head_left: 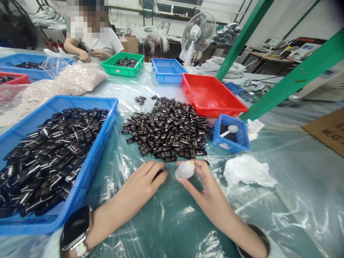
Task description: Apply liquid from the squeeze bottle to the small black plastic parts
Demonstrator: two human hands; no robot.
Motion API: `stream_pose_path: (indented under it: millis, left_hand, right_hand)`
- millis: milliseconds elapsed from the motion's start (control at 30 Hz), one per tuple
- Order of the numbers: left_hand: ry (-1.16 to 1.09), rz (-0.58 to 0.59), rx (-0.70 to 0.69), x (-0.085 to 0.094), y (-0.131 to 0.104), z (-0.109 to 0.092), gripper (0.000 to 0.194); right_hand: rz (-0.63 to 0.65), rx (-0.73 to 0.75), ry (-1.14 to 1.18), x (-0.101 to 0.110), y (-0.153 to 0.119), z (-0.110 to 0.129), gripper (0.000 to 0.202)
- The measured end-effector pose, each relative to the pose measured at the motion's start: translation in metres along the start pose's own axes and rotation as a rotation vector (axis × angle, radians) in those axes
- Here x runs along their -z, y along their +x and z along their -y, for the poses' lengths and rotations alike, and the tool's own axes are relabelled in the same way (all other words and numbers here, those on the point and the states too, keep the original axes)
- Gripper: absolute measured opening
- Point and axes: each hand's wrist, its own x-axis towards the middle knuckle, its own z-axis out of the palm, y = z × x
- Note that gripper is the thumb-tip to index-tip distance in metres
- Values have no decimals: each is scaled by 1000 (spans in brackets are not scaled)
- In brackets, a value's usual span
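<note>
My left hand (pixel 143 182) lies low over the table, fingers curled down. A bit of a small black plastic part (pixel 158 174) shows between its thumb and fingers. In my right hand (pixel 205 182), thumb and fingertips pinch a small whitish translucent rounded bottle (pixel 185 170) with a yellowish spot at its upper end. It is tilted and close to the left fingertips, apart from them. Just beyond both hands spreads a heap of black plastic parts (pixel 169 129), glossy and rectangular. My palms and the undersides of my fingers are hidden.
At left stands a blue tray (pixel 107 143) full of similar parts. A small blue bin (pixel 233 145) with a white spoon (pixel 231 129), crumpled white cloth (pixel 248 170) and a red tray (pixel 212 95) are at right. Across the table a person (pixel 94 43) works near a green tray (pixel 120 71).
</note>
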Motion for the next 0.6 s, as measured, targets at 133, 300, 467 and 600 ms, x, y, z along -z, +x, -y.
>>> stream_pose_path:
  millis: [133,300,467,600]
  left_hand:
    - [-160,-8,172,12,-17,-12,11]
    - [-318,31,364,24,-33,-23,12]
    - [-383,37,454,18,-35,-18,20]
    - [-467,43,469,27,-37,-19,18]
  right_hand:
    - [16,-1,-12,0,-1,-1,30]
    - [55,28,-32,0,-3,2,31]
    - [114,66,-28,0,-10,9,34]
    - [129,178,-23,6,-12,17,33]
